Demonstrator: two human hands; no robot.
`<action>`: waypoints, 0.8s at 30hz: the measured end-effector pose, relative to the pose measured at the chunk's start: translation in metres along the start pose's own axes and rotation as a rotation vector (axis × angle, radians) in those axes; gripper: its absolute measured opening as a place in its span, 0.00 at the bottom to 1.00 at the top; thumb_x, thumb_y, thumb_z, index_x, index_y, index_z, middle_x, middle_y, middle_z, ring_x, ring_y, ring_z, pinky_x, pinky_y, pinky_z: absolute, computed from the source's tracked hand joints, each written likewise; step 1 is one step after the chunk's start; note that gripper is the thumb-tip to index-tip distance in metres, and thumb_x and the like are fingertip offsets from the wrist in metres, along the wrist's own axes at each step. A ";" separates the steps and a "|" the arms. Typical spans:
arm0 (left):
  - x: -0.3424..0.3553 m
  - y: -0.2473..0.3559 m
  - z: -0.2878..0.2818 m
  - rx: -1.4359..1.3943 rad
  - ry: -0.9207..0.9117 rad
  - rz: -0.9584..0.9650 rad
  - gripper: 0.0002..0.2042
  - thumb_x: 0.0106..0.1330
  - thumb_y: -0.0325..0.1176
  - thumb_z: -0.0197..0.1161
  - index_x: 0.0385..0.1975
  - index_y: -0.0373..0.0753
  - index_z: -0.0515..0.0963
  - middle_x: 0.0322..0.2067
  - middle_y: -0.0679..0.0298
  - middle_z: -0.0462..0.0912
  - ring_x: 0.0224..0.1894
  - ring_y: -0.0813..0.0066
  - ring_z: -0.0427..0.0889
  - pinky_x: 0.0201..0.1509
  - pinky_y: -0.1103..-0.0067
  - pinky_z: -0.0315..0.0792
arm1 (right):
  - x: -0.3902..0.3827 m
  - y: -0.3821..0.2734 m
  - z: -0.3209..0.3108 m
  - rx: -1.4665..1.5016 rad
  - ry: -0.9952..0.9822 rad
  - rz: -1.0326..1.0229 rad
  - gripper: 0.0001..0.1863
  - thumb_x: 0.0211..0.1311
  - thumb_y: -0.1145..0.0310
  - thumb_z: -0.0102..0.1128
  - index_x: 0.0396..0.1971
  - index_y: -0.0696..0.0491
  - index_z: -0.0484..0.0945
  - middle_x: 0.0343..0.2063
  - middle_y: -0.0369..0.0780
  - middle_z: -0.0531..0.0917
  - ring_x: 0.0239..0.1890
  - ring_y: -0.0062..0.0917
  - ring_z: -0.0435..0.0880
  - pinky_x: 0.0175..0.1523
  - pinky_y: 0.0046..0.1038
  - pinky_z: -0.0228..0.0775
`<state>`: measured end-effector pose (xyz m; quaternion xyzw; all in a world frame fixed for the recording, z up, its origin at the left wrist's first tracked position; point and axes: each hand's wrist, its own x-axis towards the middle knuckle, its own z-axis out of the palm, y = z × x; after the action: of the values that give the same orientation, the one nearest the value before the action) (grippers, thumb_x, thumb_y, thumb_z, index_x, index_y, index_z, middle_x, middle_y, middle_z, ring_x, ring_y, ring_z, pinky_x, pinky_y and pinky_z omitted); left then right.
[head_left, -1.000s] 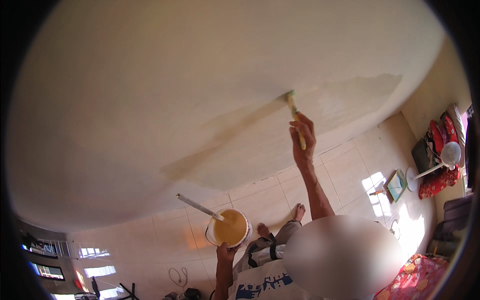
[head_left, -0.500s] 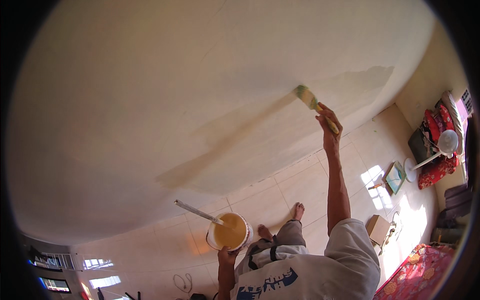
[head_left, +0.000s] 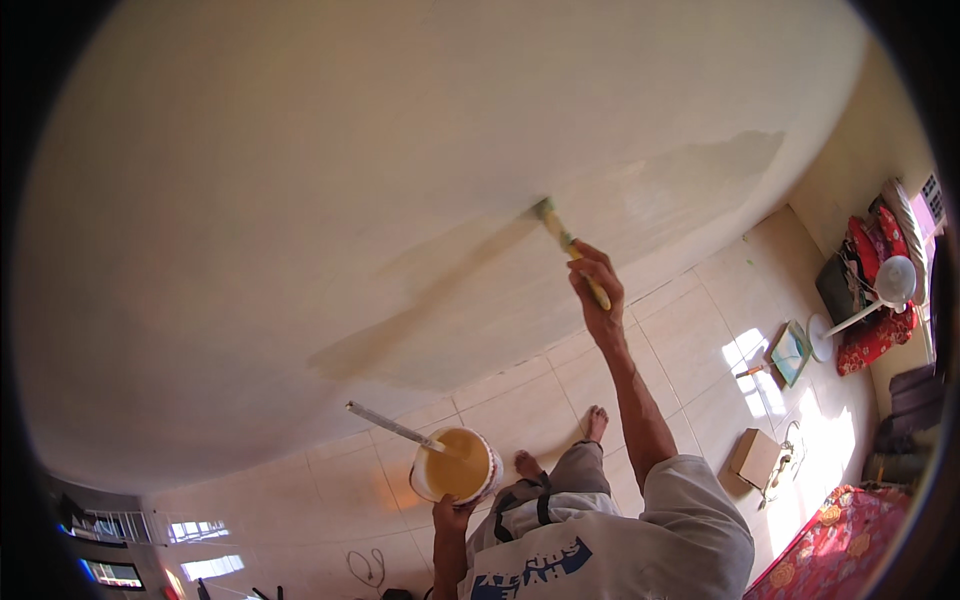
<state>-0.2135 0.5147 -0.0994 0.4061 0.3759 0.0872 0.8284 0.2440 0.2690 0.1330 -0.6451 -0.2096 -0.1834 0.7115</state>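
a pale wall (head_left: 220, 220) fills the upper left, curving down to a tiled floor (head_left: 520, 405) with patches of sunlight. low on the left, a looped cord (head_left: 367, 572) lies on the tiles. next comes a stick (head_left: 393, 427), its lower end leaning in a white bucket (head_left: 491, 484) and its upper end poking out past the rim to the left. the bucket is held upright over the floor and has yellowish liquid (head_left: 466, 470) in it. the left hand (head_left: 453, 515) is closed on the near edge of the bucket; the fingers under it are hidden. a darker streak (head_left: 430, 300) slants up the wall to the bristles of a paintbrush (head_left: 561, 232), which appear to touch the wall. two bare feet (head_left: 597, 424) stand on the tiles below. the right hand (head_left: 611, 288) is curled around the brush handle, fingers bent and nearly closed. to its right, a broad darker patch (head_left: 710, 175) spreads along the wall. farther right, a brown box (head_left: 757, 458) sits on the floor, then red cushions (head_left: 872, 347) near a white stand (head_left: 856, 315).
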 end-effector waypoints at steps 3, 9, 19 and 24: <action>-0.008 0.026 0.034 -0.348 0.136 -0.255 0.27 0.60 0.23 0.56 0.63 0.32 0.66 0.60 0.44 0.73 0.60 0.45 0.78 0.60 0.49 0.79 | -0.008 -0.014 0.002 0.121 -0.143 0.126 0.08 0.65 0.83 0.62 0.41 0.56 0.84 0.59 0.42 0.80 0.61 0.29 0.79 0.60 0.30 0.71; -0.014 0.014 0.019 -0.056 -0.034 -0.023 0.21 0.65 0.23 0.53 0.58 0.22 0.67 0.58 0.43 0.76 0.59 0.51 0.79 0.59 0.60 0.81 | 0.032 0.028 -0.069 0.243 -0.076 0.163 0.06 0.67 0.78 0.64 0.42 0.57 0.84 0.59 0.44 0.81 0.63 0.30 0.77 0.64 0.31 0.69; -0.019 0.031 0.044 0.024 -0.156 0.072 0.14 0.67 0.21 0.61 0.51 0.22 0.76 0.51 0.46 0.83 0.54 0.59 0.84 0.59 0.69 0.80 | 0.092 0.069 -0.233 0.114 0.308 0.106 0.17 0.71 0.66 0.64 0.55 0.54 0.80 0.65 0.45 0.75 0.65 0.38 0.77 0.62 0.37 0.77; -0.020 0.039 0.036 -0.043 -0.041 -0.012 0.21 0.68 0.25 0.61 0.61 0.31 0.69 0.57 0.49 0.78 0.58 0.54 0.81 0.58 0.59 0.81 | 0.037 0.025 -0.190 -0.081 0.245 0.225 0.23 0.74 0.53 0.59 0.57 0.54 0.80 0.56 0.46 0.82 0.61 0.37 0.80 0.61 0.37 0.76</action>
<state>-0.1962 0.5088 -0.0457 0.3878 0.3594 0.0821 0.8448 0.3007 0.0827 0.1164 -0.6657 -0.0401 -0.1879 0.7210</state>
